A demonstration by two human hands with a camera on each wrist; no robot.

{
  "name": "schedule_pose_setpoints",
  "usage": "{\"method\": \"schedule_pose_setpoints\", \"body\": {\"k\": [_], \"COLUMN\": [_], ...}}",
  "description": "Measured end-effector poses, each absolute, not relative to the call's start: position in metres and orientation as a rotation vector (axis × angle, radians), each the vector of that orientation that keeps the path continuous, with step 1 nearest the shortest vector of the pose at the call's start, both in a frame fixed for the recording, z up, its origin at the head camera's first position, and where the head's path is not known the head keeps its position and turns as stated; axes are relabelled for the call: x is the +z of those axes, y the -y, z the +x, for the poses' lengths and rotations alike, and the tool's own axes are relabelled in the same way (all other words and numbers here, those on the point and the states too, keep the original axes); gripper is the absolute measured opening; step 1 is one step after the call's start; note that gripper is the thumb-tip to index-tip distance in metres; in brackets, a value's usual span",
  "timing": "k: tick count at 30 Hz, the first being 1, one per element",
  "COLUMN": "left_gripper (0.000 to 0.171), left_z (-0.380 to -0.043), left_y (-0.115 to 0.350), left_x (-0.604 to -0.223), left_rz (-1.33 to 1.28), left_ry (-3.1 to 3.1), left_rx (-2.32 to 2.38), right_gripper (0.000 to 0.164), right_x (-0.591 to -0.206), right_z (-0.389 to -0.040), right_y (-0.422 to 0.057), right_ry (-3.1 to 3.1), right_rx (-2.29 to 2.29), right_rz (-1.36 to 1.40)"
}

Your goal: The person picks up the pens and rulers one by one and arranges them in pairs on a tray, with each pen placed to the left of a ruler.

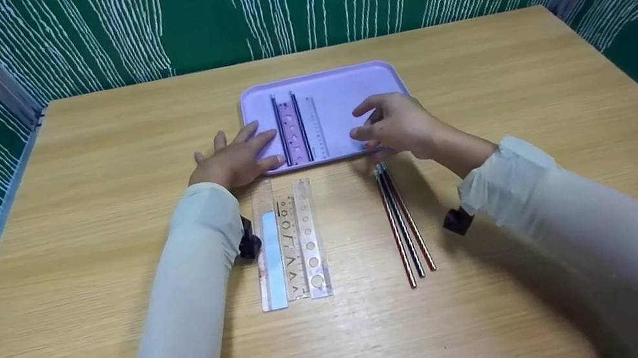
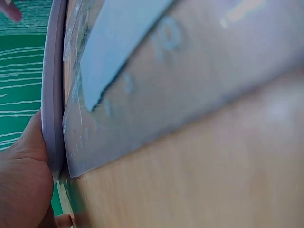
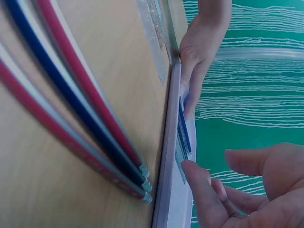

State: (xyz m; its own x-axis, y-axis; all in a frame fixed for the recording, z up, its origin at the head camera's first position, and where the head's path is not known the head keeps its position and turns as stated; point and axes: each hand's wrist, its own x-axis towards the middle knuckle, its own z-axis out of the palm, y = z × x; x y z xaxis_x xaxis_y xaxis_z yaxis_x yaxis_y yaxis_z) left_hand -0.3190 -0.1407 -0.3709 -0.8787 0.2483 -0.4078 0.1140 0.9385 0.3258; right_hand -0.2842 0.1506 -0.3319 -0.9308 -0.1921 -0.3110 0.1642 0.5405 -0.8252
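My left hand (image 1: 233, 160) rests with spread fingers on the left edge of a lilac tray (image 1: 334, 81). Inside the tray, a pink ruler (image 1: 293, 134) lies between two dark pencils (image 1: 302, 126), with a narrow clear ruler (image 1: 317, 128) to their right. Over the tray's right part hovers my right hand (image 1: 404, 124), its fingers loosely bent and thumb apart; in the right wrist view nothing sits between its fingers (image 3: 206, 192). Three striped pencils (image 1: 403, 223), red and dark blue, lie on the table just below that hand.
In front of the tray's left half lie a clear ruler with a blue strip (image 1: 273, 259), a clear stencil ruler (image 1: 291, 249) and a clear ruler with round holes (image 1: 311, 239), side by side. Green walls with white streaks border the wooden table (image 1: 110, 150).
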Motion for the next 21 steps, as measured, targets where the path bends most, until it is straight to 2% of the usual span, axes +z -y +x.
{"method": "schedule_pose_setpoints", "body": {"k": [21], "left_gripper": [0.07], "left_z": [-0.318], "left_y": [0.14], "left_x": [-0.371], "left_rz": [0.281], "left_ry": [-2.65], "left_rx": [0.385], "right_gripper": [0.053], "right_x": [-0.352], "right_z": [-0.248], "right_y": [-0.186], "right_ry": [-2.312], "right_rx": [-1.426], "right_rz": [-0.069]}}
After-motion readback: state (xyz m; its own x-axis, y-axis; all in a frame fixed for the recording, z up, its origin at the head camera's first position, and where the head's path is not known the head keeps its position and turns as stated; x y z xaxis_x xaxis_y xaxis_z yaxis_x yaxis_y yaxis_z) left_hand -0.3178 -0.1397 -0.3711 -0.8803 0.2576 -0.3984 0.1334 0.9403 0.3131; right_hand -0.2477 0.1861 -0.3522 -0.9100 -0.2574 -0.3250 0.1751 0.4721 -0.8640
